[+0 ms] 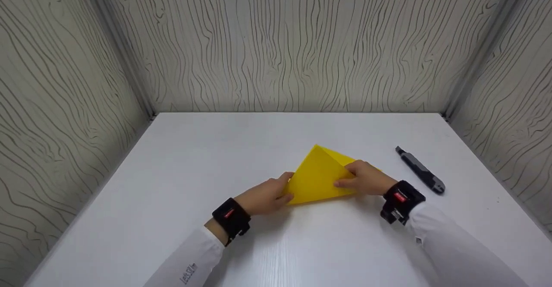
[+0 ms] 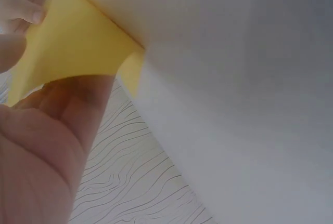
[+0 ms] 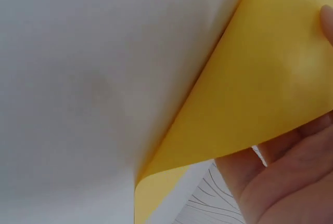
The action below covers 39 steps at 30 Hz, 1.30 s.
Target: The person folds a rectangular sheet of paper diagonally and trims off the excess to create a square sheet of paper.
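The left hand (image 1: 264,195) and right hand (image 1: 365,178) pinch the yellow paper (image 1: 315,177), fingers curled round its edges. Folding seems in hand; next probably calls for matching edges before creasing.

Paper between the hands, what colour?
The paper is plain yellow, showing best in the head view.

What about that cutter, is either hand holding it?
No, the cutter lies on the table while the left hand and right hand hold yellow paper.

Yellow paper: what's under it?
The white table lies beneath the yellow paper; the left hand and right hand reach partly behind the paper. Anything else there is covered, so I can't tell.
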Tool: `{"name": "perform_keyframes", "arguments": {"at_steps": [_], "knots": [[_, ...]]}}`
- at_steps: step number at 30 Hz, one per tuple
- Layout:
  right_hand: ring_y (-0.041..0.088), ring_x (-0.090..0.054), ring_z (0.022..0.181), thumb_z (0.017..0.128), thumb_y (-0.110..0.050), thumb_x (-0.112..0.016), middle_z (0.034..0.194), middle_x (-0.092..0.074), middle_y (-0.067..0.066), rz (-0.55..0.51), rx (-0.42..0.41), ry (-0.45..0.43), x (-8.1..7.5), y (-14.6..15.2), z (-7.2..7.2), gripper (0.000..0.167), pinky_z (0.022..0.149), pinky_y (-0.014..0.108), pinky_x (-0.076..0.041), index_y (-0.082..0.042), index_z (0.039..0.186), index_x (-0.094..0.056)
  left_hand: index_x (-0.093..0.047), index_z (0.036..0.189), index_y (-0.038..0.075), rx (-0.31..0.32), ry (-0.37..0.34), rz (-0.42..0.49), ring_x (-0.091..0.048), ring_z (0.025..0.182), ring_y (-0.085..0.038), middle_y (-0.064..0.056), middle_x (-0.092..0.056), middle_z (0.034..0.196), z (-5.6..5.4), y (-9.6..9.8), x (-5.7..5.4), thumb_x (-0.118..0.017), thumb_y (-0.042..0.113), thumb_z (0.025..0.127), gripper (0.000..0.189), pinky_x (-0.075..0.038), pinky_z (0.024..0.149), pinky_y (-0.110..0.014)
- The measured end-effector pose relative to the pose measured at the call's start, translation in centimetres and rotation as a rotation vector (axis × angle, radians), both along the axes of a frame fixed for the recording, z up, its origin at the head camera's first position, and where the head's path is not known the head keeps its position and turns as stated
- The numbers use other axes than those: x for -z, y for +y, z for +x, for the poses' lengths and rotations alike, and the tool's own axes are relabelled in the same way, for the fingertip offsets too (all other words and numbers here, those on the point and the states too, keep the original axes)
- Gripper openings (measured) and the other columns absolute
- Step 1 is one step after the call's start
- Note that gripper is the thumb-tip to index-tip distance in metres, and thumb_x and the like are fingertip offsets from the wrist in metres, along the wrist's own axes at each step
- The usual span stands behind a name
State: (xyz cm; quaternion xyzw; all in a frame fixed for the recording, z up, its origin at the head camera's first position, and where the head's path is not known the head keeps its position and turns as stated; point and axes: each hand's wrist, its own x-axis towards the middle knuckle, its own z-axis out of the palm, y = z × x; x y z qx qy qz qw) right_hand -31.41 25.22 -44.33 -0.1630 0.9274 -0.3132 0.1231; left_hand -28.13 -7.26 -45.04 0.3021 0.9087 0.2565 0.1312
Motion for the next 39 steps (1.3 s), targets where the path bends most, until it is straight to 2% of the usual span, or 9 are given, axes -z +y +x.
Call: {"name": "perform_keyframes", "arguments": {"at_steps": [7, 10, 14, 20, 25, 28, 34, 39], "knots": [[0.019, -0.054, 0.081, 0.102, -0.038, -0.078, 0.084, -0.052, 0.001, 0.028, 0.072, -0.031, 0.3, -0.4, -0.2, 0.033, 0.074, 0.033, -0.042, -0.01, 0.091, -0.065, -0.052, 0.157, 0.009, -0.087, 0.033, 0.034, -0.058, 0.091, -0.016, -0.004, -0.071, 0.107, 0.0, -0.1, 0.4, -0.057, 0.026, 0.115, 0.046, -0.056, 0.091, -0.033], [0.021, -0.054, 0.084, 0.102, -0.039, -0.078, 0.087, -0.053, 0.003, 0.035, 0.07, -0.011, 0.4, -0.4, -0.3, 0.035, 0.075, 0.033, -0.041, -0.008, 0.095, -0.063, -0.054, 0.155, 0.008, -0.128, 0.021, 0.027, -0.058, 0.091, -0.016, -0.004, -0.07, 0.106, 0.0, -0.1, 0.4, -0.06, 0.024, 0.113, 0.045, -0.056, 0.091, -0.034], [0.022, -0.053, 0.085, 0.104, -0.04, -0.075, 0.091, -0.053, 0.005, 0.037, 0.074, -0.003, 0.4, -0.3, -0.5, 0.036, 0.074, 0.034, -0.041, -0.008, 0.097, -0.061, -0.052, 0.157, 0.007, -0.152, -0.003, 0.017, -0.058, 0.089, -0.017, -0.005, -0.07, 0.106, -0.1, 0.0, 0.3, -0.061, 0.021, 0.112, 0.048, -0.058, 0.092, -0.036], [0.018, -0.047, 0.074, 0.111, -0.033, -0.064, 0.078, -0.043, 0.0, 0.009, 0.055, -0.008, 0.4, -0.3, -0.7, 0.035, 0.069, 0.03, -0.035, -0.011, 0.086, -0.053, -0.049, 0.158, 0.003, -0.164, -0.013, 0.01, -0.059, 0.091, -0.018, -0.01, -0.072, 0.11, -0.2, 0.5, 0.3, -0.059, 0.016, 0.111, 0.05, -0.059, 0.1, -0.04], [0.018, -0.051, 0.079, 0.111, -0.032, -0.064, 0.082, -0.046, 0.001, 0.027, 0.064, -0.032, 0.5, -0.5, -0.7, 0.03, 0.072, 0.03, -0.037, -0.01, 0.092, -0.058, -0.048, 0.159, 0.001, -0.176, -0.049, -0.005, -0.065, 0.111, -0.022, -0.017, -0.072, 0.132, -0.1, 0.9, 0.4, -0.058, 0.017, 0.113, 0.05, -0.054, 0.116, -0.046], [0.019, -0.052, 0.081, 0.111, -0.032, -0.065, 0.084, -0.047, 0.002, 0.038, 0.066, -0.042, 0.7, -0.6, -0.7, 0.029, 0.072, 0.031, -0.038, -0.01, 0.094, -0.059, -0.05, 0.159, 0.002, -0.169, -0.06, -0.007, -0.066, 0.121, -0.023, -0.018, -0.07, 0.141, 0.0, 1.2, 0.4, -0.057, 0.017, 0.113, 0.049, -0.05, 0.12, -0.047], [0.018, -0.051, 0.08, 0.109, -0.029, -0.068, 0.083, -0.048, 0.001, 0.037, 0.052, -0.026, 1.0, -0.6, -0.6, 0.027, 0.071, 0.031, -0.038, -0.01, 0.092, -0.058, -0.066, 0.144, 0.001, -0.114, -0.005, -0.027, -0.065, 0.111, -0.021, -0.015, -0.073, 0.131, 0.2, 1.3, 0.6, -0.058, 0.014, 0.111, 0.036, -0.055, 0.114, -0.043], [0.018, -0.051, 0.079, 0.109, -0.028, -0.068, 0.083, -0.048, 0.001, 0.058, 0.053, -0.02, 1.1, -0.9, -0.7, 0.027, 0.072, 0.032, -0.038, -0.01, 0.092, -0.058, -0.071, 0.139, 0.003, -0.116, 0.04, -0.087, -0.063, 0.1, -0.018, -0.012, -0.073, 0.122, 0.1, 1.6, 0.7, -0.06, 0.015, 0.111, 0.032, -0.058, 0.109, -0.04]]}}
